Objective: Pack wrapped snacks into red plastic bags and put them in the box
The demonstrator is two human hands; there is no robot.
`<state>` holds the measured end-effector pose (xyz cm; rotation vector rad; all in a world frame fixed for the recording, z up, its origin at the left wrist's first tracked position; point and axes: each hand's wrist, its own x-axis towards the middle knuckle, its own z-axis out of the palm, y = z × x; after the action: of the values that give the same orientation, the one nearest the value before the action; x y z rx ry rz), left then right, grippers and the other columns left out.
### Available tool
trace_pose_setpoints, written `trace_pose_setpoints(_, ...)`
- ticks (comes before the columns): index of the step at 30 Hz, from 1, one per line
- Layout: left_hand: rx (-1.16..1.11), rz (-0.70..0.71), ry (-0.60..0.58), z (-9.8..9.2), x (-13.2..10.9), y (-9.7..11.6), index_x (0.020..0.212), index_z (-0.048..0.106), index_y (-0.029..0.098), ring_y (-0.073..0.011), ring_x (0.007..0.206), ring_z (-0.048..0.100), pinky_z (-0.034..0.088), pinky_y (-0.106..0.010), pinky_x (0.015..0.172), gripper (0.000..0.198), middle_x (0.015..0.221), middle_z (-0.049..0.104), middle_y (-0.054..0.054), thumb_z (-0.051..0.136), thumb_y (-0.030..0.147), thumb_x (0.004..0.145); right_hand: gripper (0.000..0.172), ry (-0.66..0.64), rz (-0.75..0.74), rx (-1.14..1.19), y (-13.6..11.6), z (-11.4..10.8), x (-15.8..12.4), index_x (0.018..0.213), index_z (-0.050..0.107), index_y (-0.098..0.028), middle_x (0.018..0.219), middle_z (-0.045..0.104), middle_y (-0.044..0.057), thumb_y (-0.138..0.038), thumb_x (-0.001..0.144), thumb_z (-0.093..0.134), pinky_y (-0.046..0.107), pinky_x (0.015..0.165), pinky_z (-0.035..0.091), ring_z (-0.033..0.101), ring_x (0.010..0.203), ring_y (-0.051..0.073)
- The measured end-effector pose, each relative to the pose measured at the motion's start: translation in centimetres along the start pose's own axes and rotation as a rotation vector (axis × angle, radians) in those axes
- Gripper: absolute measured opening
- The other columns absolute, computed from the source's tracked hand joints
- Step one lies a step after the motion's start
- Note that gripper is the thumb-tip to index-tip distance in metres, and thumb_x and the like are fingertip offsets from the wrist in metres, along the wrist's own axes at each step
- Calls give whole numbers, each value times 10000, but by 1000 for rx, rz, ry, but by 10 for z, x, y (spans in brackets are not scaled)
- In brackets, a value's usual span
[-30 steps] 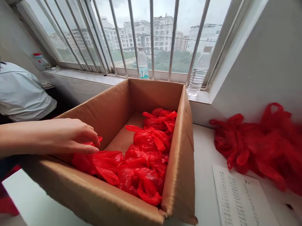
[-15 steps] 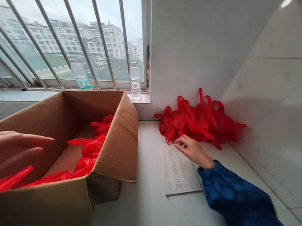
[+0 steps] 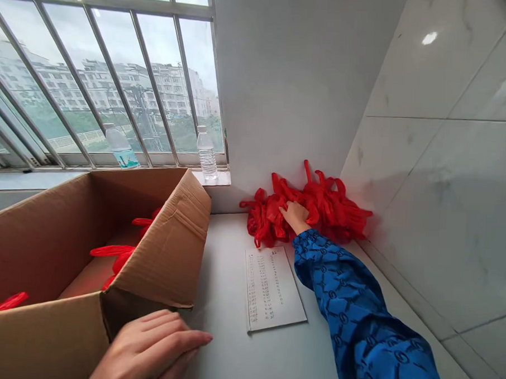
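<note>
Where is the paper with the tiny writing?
In the head view, the printed sheet lies flat on the white counter, right of the cardboard box, just below the pile of red plastic bags and beside the blue sleeve.

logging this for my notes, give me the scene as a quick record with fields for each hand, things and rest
right hand: on the pile of red plastic bags, which lies on the counter against the wall
left hand: fingers spread, beside the near corner of the cardboard box
things: open box with red bags inside
rest: printed sheet on the counter; two plastic water bottles on the sill of the barred window; blue patterned sleeve on the right arm
</note>
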<state>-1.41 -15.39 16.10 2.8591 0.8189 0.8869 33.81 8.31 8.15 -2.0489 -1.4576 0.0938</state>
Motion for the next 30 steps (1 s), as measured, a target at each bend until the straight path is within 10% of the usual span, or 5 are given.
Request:
trace_pose_setpoints(3,-33,54,-119,17,20,-1,1088,680,312,-151,563,644,520,-253,535,312,689,699,12,564,108,883,251,30,-74,79,0,-8,-2,1036,736,-146,1115,695,168,-296,980,543,381,855,515,675,1041,292)
trace_pose_setpoints(10,-197,-113,71,37,46,-22,1062,681,279,-112,651,688,526,-191,628,190,752,705,39,535,194,974,265,72,-441,367,5,-44,-39,1137,682,-184,1173,684,84,-269,1029,456,284,974,455,627,1103,194)
trace_pose_setpoints(21,5,-233,-5,105,94,-41,1257,619,249,-243,1215,571,456,-411,1028,303,1316,628,-84,423,295,1030,356,-257,-683,570,38,-18,-139,907,714,-194,964,724,12,59,791,492,238,823,500,681,911,156)
trace_pose_setpoints(30,67,-231,-311,128,104,-56,1089,726,256,-208,877,702,501,-282,737,246,976,758,-43,550,178,936,379,-234,-645,490,35,-27,-126,845,693,-200,913,717,5,81,734,464,254,804,477,676,894,163)
